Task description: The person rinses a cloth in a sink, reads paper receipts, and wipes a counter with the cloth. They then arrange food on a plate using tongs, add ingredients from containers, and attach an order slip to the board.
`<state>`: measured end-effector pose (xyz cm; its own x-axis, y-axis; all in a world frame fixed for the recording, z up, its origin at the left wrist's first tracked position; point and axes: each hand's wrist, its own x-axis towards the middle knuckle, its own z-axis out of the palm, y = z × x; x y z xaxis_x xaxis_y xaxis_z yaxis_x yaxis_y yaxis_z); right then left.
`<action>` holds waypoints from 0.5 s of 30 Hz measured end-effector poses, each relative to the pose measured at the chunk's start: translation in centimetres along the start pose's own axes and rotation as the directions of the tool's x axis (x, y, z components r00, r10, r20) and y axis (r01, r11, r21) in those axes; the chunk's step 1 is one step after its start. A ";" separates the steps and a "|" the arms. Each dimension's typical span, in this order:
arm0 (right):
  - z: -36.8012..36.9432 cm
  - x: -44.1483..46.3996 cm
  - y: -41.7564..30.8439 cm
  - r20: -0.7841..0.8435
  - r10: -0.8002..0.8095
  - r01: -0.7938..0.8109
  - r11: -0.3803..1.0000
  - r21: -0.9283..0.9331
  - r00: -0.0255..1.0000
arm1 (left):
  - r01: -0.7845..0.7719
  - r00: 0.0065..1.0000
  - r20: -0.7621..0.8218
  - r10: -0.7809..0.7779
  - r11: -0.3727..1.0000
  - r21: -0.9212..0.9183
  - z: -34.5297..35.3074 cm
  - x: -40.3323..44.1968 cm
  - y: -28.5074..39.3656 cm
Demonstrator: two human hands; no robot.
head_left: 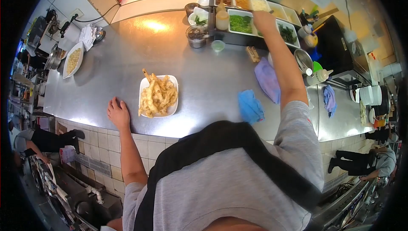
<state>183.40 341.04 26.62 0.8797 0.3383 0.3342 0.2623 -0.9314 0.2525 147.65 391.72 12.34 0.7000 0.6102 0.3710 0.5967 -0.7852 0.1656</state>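
Note:
A square white plate [173,108] heaped with golden fried food [157,96] stands on the steel counter [204,82]. Left of it, my left hand [118,113] rests on the counter near its front edge, fingers spread, holding nothing. My right hand [264,22] reaches over the topping containers at the back right, between the chopped green herbs [240,23] and the dark leafy greens [286,34]. Its fingers look closed, but what they hold, if anything, is too small to make out. A squeeze bottle [222,17] stands left of the herbs.
A blue cloth [250,107] and a purple cloth [267,79] lie near my right arm. An oval dish [74,60] sits at the far left. A dark jar [196,36] and a small green-filled cup [218,46] stand before the containers. Other people work at both sides.

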 end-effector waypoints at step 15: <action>-5.2 -1.6 -0.1 0.144 0.011 -0.029 0.992 0.124 0.989 | -0.004 1.000 0.008 0.004 1.000 0.009 -0.2 0.1 0.1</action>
<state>179.94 341.28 30.75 0.9305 0.3055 0.2022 0.2842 -0.9502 0.1280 147.67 391.67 12.53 0.7052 0.6080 0.3647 0.5974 -0.7866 0.1563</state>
